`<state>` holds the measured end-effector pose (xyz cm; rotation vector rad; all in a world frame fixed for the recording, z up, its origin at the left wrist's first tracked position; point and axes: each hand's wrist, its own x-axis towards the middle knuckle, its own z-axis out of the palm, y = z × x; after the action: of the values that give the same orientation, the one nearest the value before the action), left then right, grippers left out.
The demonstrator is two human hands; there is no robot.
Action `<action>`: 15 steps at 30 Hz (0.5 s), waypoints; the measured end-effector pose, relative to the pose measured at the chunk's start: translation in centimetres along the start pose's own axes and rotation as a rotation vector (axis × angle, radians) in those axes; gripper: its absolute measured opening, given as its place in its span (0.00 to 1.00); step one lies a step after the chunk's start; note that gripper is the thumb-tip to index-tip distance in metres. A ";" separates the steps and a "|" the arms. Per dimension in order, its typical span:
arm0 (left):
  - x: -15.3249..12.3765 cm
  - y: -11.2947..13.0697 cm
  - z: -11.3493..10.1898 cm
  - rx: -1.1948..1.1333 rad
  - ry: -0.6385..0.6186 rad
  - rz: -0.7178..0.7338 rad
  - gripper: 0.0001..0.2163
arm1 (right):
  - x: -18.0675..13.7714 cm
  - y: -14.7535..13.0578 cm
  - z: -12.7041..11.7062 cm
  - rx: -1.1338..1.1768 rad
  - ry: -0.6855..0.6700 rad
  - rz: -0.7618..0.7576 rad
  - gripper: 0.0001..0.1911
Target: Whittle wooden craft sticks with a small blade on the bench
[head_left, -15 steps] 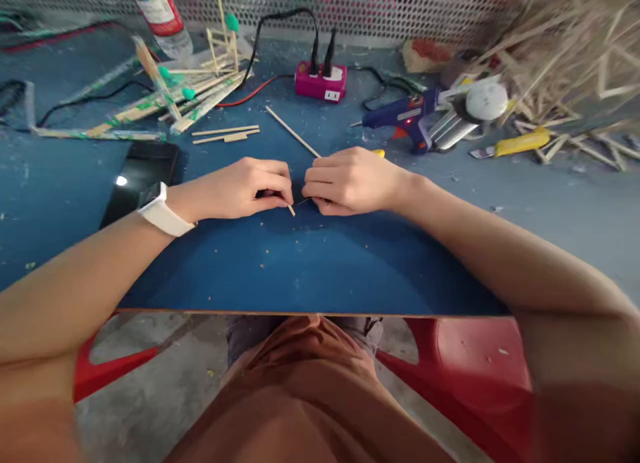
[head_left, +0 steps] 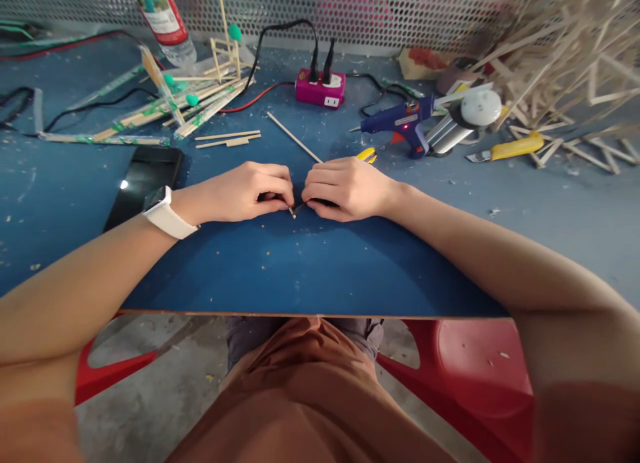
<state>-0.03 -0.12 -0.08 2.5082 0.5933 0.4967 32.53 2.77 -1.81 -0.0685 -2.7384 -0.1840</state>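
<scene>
My left hand (head_left: 257, 191) is closed in a pinch on a thin wooden stick (head_left: 293, 214), whose short end pokes out below the fingertips. Most of that stick is hidden by the hand. Fingers wrapped, my right hand (head_left: 347, 189) grips a utility knife (head_left: 367, 155); its yellow end shows behind the knuckles and its dark blade reaches out at the fingertips, against or right beside the stick's end. Another long stick (head_left: 293, 136) lies on the table just behind the right hand. Short cut sticks (head_left: 229, 140) lie beyond the left hand.
A blue glue gun (head_left: 400, 123) with a lit red light and a second yellow cutter (head_left: 517, 146) lie at the right. Behind stand a pink power socket (head_left: 320, 88) and a bottle (head_left: 167, 23). A black phone (head_left: 145, 183) lies by my left wrist. Wooden sticks (head_left: 575, 69) pile up far right.
The knife blade shows more clearly now and has come to the end of the stick. My right hand has shifted slightly, showing more of the yellow handle; the left hand keeps its pinch.
</scene>
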 end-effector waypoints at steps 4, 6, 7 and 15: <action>0.0 0.1 -0.1 -0.015 -0.012 0.004 0.13 | -0.2 0.2 0.2 0.016 0.063 -0.019 0.16; 0.0 0.1 -0.1 -0.023 -0.016 0.009 0.13 | -0.2 0.2 0.2 0.015 0.091 -0.033 0.15; 0.0 0.1 -0.1 -0.025 -0.018 0.008 0.13 | -0.2 0.2 0.2 0.016 0.094 -0.033 0.15; 0.0 -0.2 0.1 -0.015 -0.010 0.015 0.12 | -0.1 0.0 0.2 0.040 0.110 -0.008 0.13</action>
<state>-0.07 -0.06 -0.27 2.5015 0.5656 0.4926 32.53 2.77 -1.99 -0.0350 -2.6314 -0.1306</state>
